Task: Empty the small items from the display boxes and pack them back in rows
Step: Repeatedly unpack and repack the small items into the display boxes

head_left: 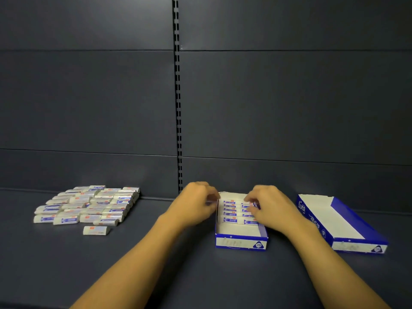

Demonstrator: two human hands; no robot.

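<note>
Our left hand (196,205) grips the left wall of the blue display box (241,241). Our right hand (267,207) pinches a wrapped eraser (248,205) inside it. Loose erasers (89,207) lie well left of the box.

The dark shelf (156,264) carries loose erasers (89,206) well left of the left hand (196,204), a part-filled display box (242,238) between both hands, and an empty box (347,221) just right of the right hand (272,206).

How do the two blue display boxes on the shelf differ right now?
The middle box holds rows of small items in its far half; the right box shows only bare white floor. Both hands, left hand and right hand, work at the middle box; nothing touches the right box, which sits angled. Both are blue with white insides.
</note>
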